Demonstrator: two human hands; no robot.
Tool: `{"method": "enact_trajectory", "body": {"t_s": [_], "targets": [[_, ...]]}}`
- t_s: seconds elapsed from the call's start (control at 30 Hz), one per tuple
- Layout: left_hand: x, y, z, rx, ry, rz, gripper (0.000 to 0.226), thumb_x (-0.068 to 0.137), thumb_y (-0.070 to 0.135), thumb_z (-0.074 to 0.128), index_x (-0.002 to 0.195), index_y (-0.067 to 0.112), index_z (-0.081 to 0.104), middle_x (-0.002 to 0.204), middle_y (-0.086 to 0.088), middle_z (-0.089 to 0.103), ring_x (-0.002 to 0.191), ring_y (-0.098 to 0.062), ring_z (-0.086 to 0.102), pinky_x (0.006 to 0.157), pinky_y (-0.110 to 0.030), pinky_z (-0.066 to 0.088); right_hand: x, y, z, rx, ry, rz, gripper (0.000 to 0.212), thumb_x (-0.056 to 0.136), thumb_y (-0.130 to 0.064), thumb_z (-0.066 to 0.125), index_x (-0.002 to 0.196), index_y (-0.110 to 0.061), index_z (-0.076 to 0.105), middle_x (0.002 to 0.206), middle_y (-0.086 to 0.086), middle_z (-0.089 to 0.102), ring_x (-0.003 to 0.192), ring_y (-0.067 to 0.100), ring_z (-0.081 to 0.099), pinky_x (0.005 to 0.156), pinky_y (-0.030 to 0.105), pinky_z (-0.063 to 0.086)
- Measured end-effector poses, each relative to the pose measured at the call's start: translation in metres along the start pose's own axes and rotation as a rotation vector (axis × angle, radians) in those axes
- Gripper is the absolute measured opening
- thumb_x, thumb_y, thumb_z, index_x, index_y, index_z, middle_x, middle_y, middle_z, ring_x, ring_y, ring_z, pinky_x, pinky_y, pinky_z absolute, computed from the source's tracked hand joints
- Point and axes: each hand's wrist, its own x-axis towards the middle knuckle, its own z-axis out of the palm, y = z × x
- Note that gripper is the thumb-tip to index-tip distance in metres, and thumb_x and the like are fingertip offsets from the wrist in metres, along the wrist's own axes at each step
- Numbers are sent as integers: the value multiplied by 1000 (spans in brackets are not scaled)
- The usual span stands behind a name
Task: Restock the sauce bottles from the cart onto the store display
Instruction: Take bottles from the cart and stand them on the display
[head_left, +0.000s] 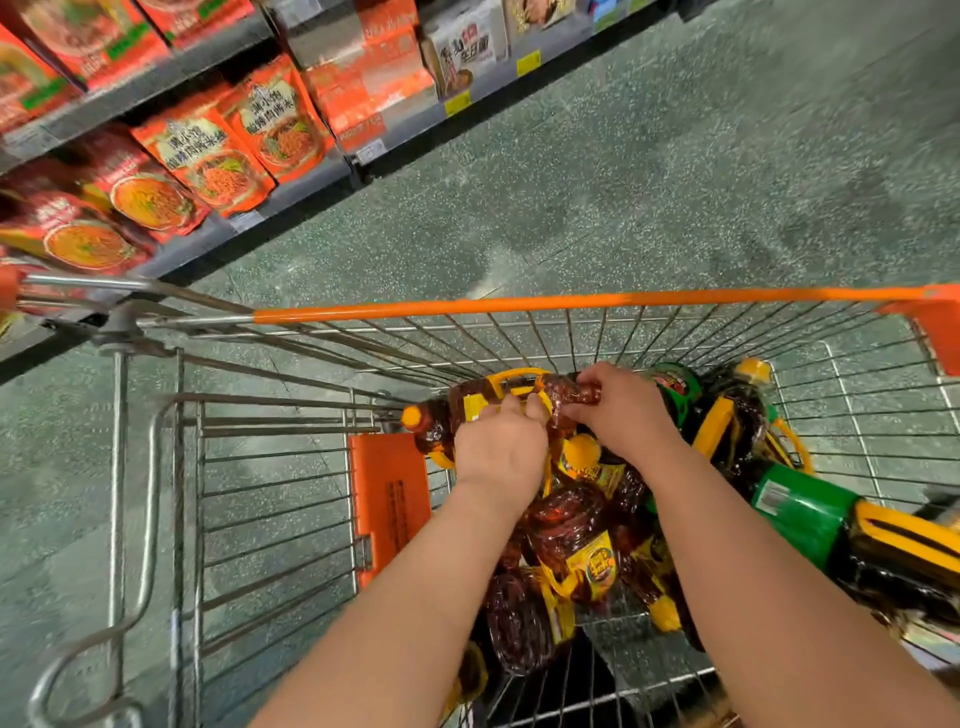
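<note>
Item in hand: one dark brown plastic sauce bottle with a yellow loop handle and an orange cap (470, 410), lying on its side at the top of the heap, against the far wire wall of the cart, cap pointing toward the shelving. The left hand (501, 449) rested over its middle, fingers curled round the yellow handle, apparently because the loop gave the surest purchase on a smooth, heavy body. The right hand (621, 410) pinched the crinkled dark end of the same bottle, fingers bent and closed on it, probably to steady and level the load as it came free. Beneath and beside it lay the remaining stock: a loose pile of dark sauce bottles with yellow labels and orange caps (576, 540), tumbled at all angles, touching one another, some under the forearms. To the right lay larger dark bottles with green labels and yellow handles (802, 512), one running out of the lower right edge. All rested in the silver wire shopping cart with an orange rim bar (571, 301), its orange plastic child-seat flap (387, 499) hanging on the near left. The cart stood on a speckled grey-green floor (649, 182), parked just beside grey metal store shelving (322, 176) to the left, presumably for a short carry. That shelving held red and orange noodle packets (228, 150); no sauce display showed in view, so the destination could not be told. Judged status: restocking early, most bottles not yet shelved.
</note>
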Motion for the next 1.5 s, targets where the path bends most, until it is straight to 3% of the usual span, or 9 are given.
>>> {"method": "enact_trajectory", "body": {"t_s": [0.17,0.4,0.57,0.67,0.77,0.87,1.0,1.2,1.5], "targets": [[-17,-3,-8,-22,69,-55,61,95,7,41,151,3,17,137,-12,45,120,-31,50,84,-41,49,-27,-25,-3,-6,7,-107,36,78,-28,75,109,-16,64,108,7,59,104,23,54,82,26,35],[-62,-22,-23,-4,128,-28,63,96,10,41,153,12,13,134,-11,48,115,-32,54,77,-39,49,-79,-70,1,-230,29,-284,22,84,-15,62,105,-10,60,101,11,56,93,31,59,77,37,49],[-108,-34,-53,-28,225,19,51,93,19,49,142,16,33,131,-7,48,114,-30,53,81,-39,50,-121,-90,-29,-164,96,-445,32,47,-5,80,74,-7,62,72,9,53,62,30,58,57,31,52],[-139,-28,-77,-17,260,145,50,90,30,57,136,19,39,133,-3,47,115,-28,52,81,-39,50,-150,-92,-62,-208,110,-460,38,34,-19,87,65,-18,64,71,2,55,62,22,60,62,20,47],[-169,-19,-107,60,348,296,40,92,17,50,131,20,43,128,-1,52,110,-27,57,77,-38,51,-185,-92,-102,-181,147,-467,22,59,-14,70,80,-22,68,87,0,57,87,17,54,82,23,45],[-194,-6,-142,140,385,424,33,92,14,49,124,20,43,118,-2,54,104,-28,61,72,-37,48,-226,-96,-148,-200,147,-531,25,62,-9,64,85,-17,70,88,5,61,88,23,56,85,33,47],[-225,22,-177,209,416,558,26,92,19,47,118,21,46,110,-1,60,100,-29,63,70,-37,46,-283,-87,-193,-205,174,-451,37,76,-7,58,107,-24,67,106,-3,56,103,20,49,91,25,39],[-250,81,-200,278,438,734,31,88,16,52,118,22,48,107,-3,63,101,-30,63,73,-39,49,-359,-54,-240,-186,303,-304,37,74,-10,63,108,-25,69,106,-4,62,103,16,56,88,16,32],[-310,229,-220,394,484,1132,33,82,24,54,114,19,51,111,-5,62,104,-30,60,76,-38,47,-497,34,-296,-76,533,186,41,69,-25,79,108,-34,68,103,-11,68,98,9,59,73,16,38]]}}
